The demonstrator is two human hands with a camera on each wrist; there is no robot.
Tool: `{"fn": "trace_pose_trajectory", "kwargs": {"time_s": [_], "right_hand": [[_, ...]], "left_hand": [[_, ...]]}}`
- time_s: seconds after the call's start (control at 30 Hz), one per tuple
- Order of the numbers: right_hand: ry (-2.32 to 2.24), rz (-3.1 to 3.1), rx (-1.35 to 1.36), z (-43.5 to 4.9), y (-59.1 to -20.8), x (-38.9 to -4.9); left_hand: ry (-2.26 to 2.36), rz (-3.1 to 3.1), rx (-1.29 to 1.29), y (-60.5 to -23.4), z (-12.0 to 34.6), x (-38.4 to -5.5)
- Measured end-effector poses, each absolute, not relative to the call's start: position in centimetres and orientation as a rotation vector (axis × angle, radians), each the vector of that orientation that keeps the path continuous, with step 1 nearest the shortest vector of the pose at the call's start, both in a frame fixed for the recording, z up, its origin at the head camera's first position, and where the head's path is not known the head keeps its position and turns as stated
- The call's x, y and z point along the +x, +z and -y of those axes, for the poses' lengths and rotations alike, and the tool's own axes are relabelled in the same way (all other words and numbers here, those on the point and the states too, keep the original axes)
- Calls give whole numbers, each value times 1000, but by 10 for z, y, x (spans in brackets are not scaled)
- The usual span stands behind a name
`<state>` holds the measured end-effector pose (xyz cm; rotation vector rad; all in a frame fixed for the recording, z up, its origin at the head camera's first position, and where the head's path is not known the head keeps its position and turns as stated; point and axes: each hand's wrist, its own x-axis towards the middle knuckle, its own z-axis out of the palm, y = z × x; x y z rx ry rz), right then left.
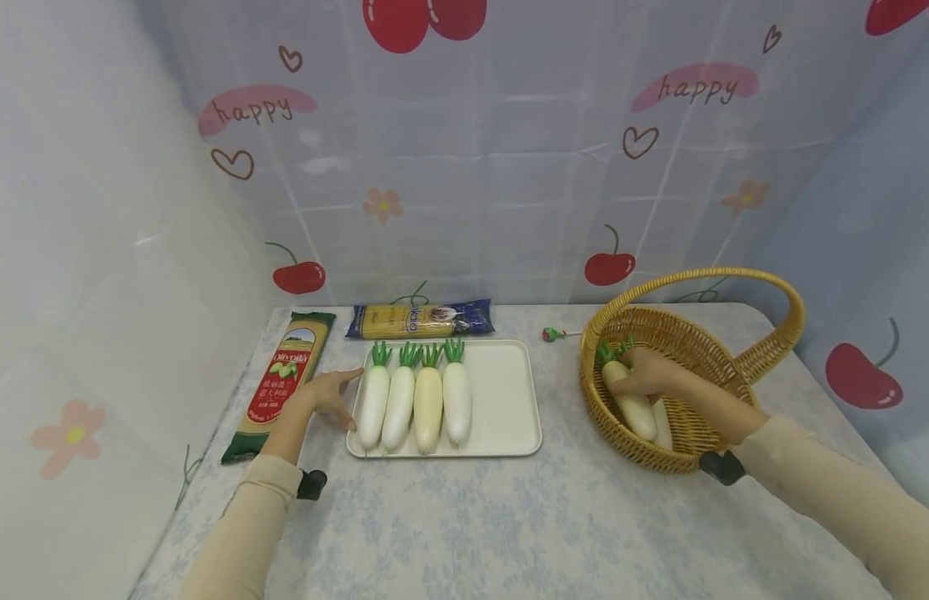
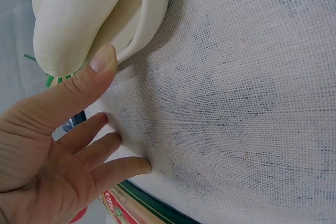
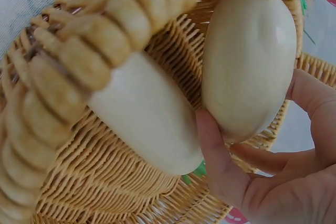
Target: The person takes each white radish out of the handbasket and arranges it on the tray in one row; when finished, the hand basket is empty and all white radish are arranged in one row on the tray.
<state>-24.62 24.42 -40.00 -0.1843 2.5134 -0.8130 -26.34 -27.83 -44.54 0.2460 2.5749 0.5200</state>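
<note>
My right hand (image 1: 650, 373) reaches into a brown wicker basket (image 1: 764, 354) with a tall arched handle. Its thumb and fingers grip a white radish (image 3: 249, 61) from both sides. A second white radish (image 3: 147, 114) lies beside it in the basket. Over on the left, several radishes with green tops, among them a yellowish one (image 1: 427, 408), lie side by side on a white tray (image 1: 505, 400). My left hand (image 1: 332, 396) is at the tray's left edge with fingers spread; in the left wrist view its thumb touches the rim and it holds nothing.
A red and green pasta packet (image 1: 284, 375) lies left of the left hand. Behind the tray is a blue and yellow spaghetti packet (image 1: 422, 320). A small lollipop (image 1: 551, 334) sits between tray and basket. A printed curtain (image 1: 464, 233) hangs behind the table.
</note>
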Motion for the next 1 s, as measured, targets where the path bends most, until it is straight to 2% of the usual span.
{"fn": "trace_pose_trajectory", "kwargs": {"time_s": [1.0], "right_hand": [[-1286, -2309, -112, -290, -384, -226]], "left_hand": [[540, -2567, 238, -444, 278, -264]]}}
